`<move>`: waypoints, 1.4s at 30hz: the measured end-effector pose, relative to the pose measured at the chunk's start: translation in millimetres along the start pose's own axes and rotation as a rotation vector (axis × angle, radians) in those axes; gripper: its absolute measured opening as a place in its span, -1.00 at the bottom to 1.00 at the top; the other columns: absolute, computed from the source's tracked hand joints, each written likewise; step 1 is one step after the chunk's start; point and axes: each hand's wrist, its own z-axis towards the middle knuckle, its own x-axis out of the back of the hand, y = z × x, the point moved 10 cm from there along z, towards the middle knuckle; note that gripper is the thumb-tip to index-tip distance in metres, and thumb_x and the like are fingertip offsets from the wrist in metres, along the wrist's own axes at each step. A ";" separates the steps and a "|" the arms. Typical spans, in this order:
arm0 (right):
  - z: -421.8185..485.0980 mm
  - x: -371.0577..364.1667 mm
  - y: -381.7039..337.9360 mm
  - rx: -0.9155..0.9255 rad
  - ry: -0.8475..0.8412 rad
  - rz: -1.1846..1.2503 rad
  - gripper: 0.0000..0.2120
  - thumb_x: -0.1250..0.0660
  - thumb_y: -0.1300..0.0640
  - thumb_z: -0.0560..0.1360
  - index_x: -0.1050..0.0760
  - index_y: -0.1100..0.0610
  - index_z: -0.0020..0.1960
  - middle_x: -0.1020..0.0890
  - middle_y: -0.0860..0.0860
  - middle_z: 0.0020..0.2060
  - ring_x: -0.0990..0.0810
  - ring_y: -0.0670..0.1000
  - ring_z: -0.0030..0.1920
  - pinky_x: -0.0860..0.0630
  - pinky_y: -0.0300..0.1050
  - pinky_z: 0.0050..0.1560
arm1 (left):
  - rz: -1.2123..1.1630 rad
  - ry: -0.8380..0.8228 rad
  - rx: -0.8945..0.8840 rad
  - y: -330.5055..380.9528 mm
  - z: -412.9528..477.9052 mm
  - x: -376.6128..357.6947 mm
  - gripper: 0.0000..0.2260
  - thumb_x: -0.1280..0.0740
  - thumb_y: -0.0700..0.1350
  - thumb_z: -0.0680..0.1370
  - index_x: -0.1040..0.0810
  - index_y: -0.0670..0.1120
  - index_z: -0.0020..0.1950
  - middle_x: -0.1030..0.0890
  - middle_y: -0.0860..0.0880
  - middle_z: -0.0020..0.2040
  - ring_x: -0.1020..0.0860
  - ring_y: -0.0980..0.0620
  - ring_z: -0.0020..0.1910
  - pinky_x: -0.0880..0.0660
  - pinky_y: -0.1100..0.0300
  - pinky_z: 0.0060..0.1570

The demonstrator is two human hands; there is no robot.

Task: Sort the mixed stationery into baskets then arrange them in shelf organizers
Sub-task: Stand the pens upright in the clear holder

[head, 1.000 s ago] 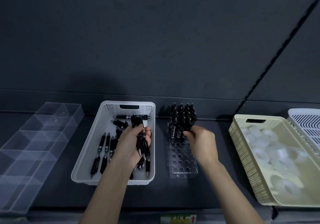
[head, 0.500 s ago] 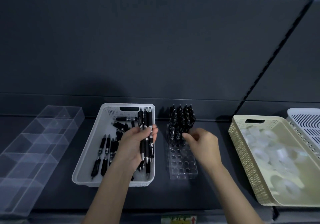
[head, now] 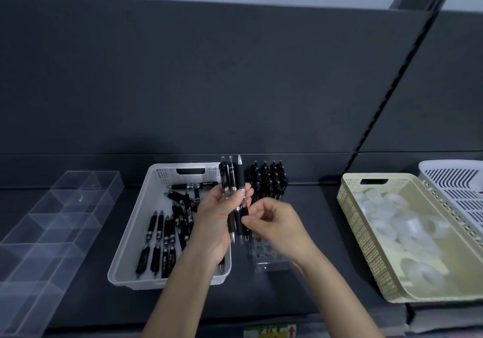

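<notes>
My left hand (head: 218, 215) grips a bundle of black pens (head: 232, 181), held upright above the right edge of the white basket (head: 130, 241). Several more black pens (head: 167, 235) lie loose inside that basket. My right hand (head: 271, 222) pinches the lower part of one pen in the bundle with thumb and forefinger. Behind both hands stands a clear pen holder (head: 266, 256) with round holes; its far rows hold upright black pens (head: 268, 178), its near rows show bare holes.
A clear compartment organizer (head: 52, 222) lies at the left on the dark shelf. A beige basket (head: 366, 233) with white tape rolls (head: 397, 217) sits at the right, a pale slotted basket (head: 457, 188) beside it. A dark back panel rises behind.
My left hand lifted the pen bundle out of the white basket and moved right. My right hand left the pen holder and came across to pinch a pen in the bundle.
</notes>
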 end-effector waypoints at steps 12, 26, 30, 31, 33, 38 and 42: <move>-9.8 92.8 -19.6 0.151 0.317 0.392 -0.82 -0.40 0.36 0.43 -0.61 0.12 -0.27 -0.62 0.01 -0.40 -0.63 -0.01 -0.33 -0.59 -0.24 -0.23 | 0.075 0.157 -0.010 -5.3 -1.7 19.1 -0.94 -0.33 -0.26 0.55 -0.58 -0.16 -0.02 -0.67 -0.14 -0.08 -0.68 -0.06 -0.09 -0.59 0.21 -0.21; -0.9 61.7 26.8 -0.176 0.197 0.433 -0.75 -0.22 0.52 0.49 -0.60 0.27 -0.04 -0.68 0.18 -0.28 -0.68 0.02 -0.30 -0.61 -0.26 -0.26 | 0.025 0.090 0.071 -11.7 6.3 6.3 -0.56 -0.27 0.21 0.49 -0.49 -0.21 -0.08 -0.60 -0.14 -0.29 -0.37 0.11 -0.57 -0.23 0.34 -0.67; 2.9 68.0 27.6 -0.174 0.212 0.341 -0.72 -0.23 0.54 0.46 -0.59 0.24 -0.03 -0.68 0.17 -0.33 -0.68 0.00 -0.31 -0.60 -0.28 -0.27 | 0.198 0.050 0.047 -9.8 5.3 5.4 -0.68 -0.44 -0.02 0.40 -0.47 -0.23 -0.05 -0.63 -0.17 -0.29 -0.37 0.13 -0.57 -0.25 0.35 -0.64; 3.6 69.4 29.1 -0.174 0.212 0.350 -0.72 -0.24 0.55 0.45 -0.59 0.25 -0.02 -0.68 0.15 -0.34 -0.68 0.00 -0.31 -0.60 -0.28 -0.27 | 0.243 0.055 0.034 -8.8 5.5 6.7 -0.77 -0.42 -0.10 0.46 -0.46 -0.22 -0.05 -0.65 -0.16 -0.29 -0.37 0.14 -0.57 -0.25 0.36 -0.63; 4.8 71.4 32.1 -0.173 0.188 0.462 -0.72 -0.28 0.56 0.40 -0.56 0.29 0.00 -0.68 0.17 -0.32 -0.69 0.05 -0.27 -0.61 -0.24 -0.27 | 0.330 0.049 0.001 -7.9 6.6 6.2 -0.89 -0.36 -0.17 0.53 -0.45 -0.16 -0.09 -0.68 -0.16 -0.26 -0.37 0.16 -0.57 -0.25 0.36 -0.61; 6.9 75.2 30.4 -0.132 0.120 0.884 -0.79 -0.41 0.41 0.25 -0.60 0.19 -0.18 -0.63 0.13 -0.37 -0.66 0.04 -0.32 -0.60 -0.22 -0.34 | 0.478 -0.021 -0.094 -3.5 5.9 -9.0 -0.87 -0.38 -0.13 0.53 -0.46 -0.12 -0.13 -0.70 -0.15 -0.15 -0.37 0.18 -0.53 -0.25 0.36 -0.56; 6.9 105.0 30.2 0.006 0.347 0.844 -0.89 -0.44 0.29 0.31 -0.55 0.12 -0.30 -0.53 0.03 -0.35 -0.59 -0.07 -0.31 -0.58 -0.26 -0.29 | 0.568 0.074 -0.114 -3.0 6.9 -3.2 -0.83 -0.31 -0.06 0.58 -0.48 -0.16 -0.09 -0.67 -0.02 -0.26 -0.38 0.18 -0.50 -0.26 0.36 -0.55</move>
